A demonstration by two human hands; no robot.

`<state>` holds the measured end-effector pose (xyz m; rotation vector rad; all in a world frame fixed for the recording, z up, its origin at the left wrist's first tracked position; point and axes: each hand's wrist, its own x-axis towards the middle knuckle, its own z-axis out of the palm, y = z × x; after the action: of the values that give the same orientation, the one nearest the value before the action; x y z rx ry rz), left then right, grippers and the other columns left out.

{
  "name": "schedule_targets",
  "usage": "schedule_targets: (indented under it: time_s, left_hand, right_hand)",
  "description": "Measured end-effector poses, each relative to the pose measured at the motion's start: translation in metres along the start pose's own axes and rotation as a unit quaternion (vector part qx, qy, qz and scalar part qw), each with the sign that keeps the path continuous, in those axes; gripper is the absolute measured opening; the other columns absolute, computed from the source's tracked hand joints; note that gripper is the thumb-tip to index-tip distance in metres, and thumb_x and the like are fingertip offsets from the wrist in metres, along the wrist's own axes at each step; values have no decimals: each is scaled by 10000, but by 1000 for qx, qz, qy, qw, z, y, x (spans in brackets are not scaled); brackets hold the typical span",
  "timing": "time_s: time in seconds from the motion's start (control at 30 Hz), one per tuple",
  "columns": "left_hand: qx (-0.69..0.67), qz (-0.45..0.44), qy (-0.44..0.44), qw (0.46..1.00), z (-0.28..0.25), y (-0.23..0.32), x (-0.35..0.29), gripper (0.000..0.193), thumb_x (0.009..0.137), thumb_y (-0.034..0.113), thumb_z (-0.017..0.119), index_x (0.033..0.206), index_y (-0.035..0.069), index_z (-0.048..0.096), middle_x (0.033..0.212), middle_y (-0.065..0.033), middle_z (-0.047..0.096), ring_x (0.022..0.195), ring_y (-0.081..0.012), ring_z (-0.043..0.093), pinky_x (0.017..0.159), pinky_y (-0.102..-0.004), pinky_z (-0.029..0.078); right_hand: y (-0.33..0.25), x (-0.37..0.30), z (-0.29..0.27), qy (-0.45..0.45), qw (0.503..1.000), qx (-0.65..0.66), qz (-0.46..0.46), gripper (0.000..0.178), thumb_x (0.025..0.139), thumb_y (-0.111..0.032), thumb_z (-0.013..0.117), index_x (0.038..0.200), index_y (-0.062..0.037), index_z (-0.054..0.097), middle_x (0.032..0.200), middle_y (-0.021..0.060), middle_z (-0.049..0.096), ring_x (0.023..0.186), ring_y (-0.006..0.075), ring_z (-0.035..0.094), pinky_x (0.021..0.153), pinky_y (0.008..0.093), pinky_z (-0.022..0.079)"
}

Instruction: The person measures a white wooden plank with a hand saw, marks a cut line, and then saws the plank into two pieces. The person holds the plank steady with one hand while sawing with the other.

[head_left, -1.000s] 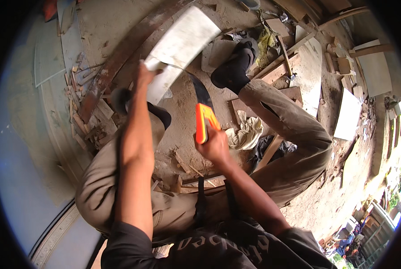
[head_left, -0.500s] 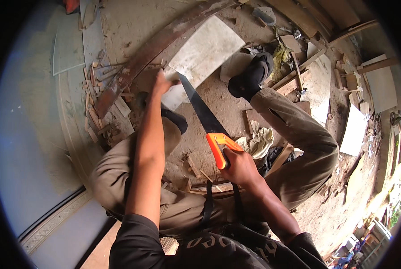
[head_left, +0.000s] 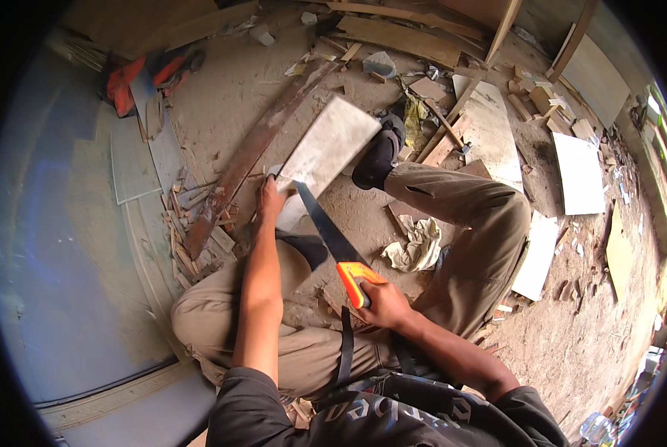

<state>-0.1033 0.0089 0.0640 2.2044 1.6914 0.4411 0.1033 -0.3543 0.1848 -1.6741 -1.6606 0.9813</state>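
I sit on a dusty floor with my legs spread around a pale board (head_left: 326,145). My left hand (head_left: 269,203) presses on the board's near left corner. My right hand (head_left: 382,304) grips the orange handle of a hand saw (head_left: 332,235). The saw's dark blade runs up and left, and its tip meets the near edge of the board just right of my left hand. One black-socked foot (head_left: 378,156) rests against the board's right side.
A long dark plank (head_left: 251,153) lies left of the board, with wood splinters (head_left: 192,223) beside it. A crumpled cloth (head_left: 417,246) sits between my legs. White panels (head_left: 578,173) and offcuts are scattered at right. An orange object (head_left: 143,74) lies at upper left.
The saw has been drawn back toward me, my right hand moving lower, while the blade stays on the board's edge. My left hand keeps its hold. The view has shifted slightly.
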Motion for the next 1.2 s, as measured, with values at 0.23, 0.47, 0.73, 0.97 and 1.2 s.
schedule_targets:
  time_s: [0.23, 0.47, 0.73, 0.97, 1.2]
  left_hand:
    - [40, 161, 92, 982, -84, 68, 46, 469, 763, 246, 812, 1045, -8, 537, 1073, -264, 634, 1055, -455, 588, 868, -511, 478]
    - [145, 173, -69, 972, -88, 68, 82, 489, 689, 208, 855, 1025, 16, 556, 1093, -230, 638, 1075, -433, 595, 893, -485, 488]
    - [38, 123, -85, 988, -5, 33, 81, 473, 737, 223, 824, 1049, 13, 538, 1108, -229, 645, 1076, -432, 603, 875, -482, 498]
    - [68, 58, -137, 987, 21, 28, 90, 407, 757, 203, 794, 1083, 58, 597, 1130, -215, 667, 1080, -393, 630, 869, -465, 519]
    - [84, 49, -133, 986, 19, 36, 112, 306, 681, 232, 828, 888, 58, 687, 949, -194, 710, 940, -390, 679, 797, -468, 546]
  right_hand:
    - [1, 25, -28, 116, 981, 154, -38, 218, 788, -135, 682, 952, 7, 654, 758, 258, 629, 693, 421, 646, 633, 436, 524]
    - [-19, 38, -30, 147, 949, 263, 88, 259, 936, -223, 676, 902, 32, 643, 595, -7, 491, 606, 54, 414, 534, 287, 391]
    - [-22, 71, -22, 130, 969, 182, 101, 124, 860, -91, 638, 885, 31, 645, 649, 136, 608, 623, 134, 631, 601, 325, 491]
    - [-17, 92, -21, 103, 971, 165, 142, 176, 879, -129, 685, 810, 15, 610, 559, 129, 576, 509, 129, 593, 510, 329, 466]
    - [-13, 115, -18, 135, 964, 172, 150, 237, 911, -144, 675, 765, 23, 593, 536, 135, 498, 502, 71, 459, 475, 313, 415]
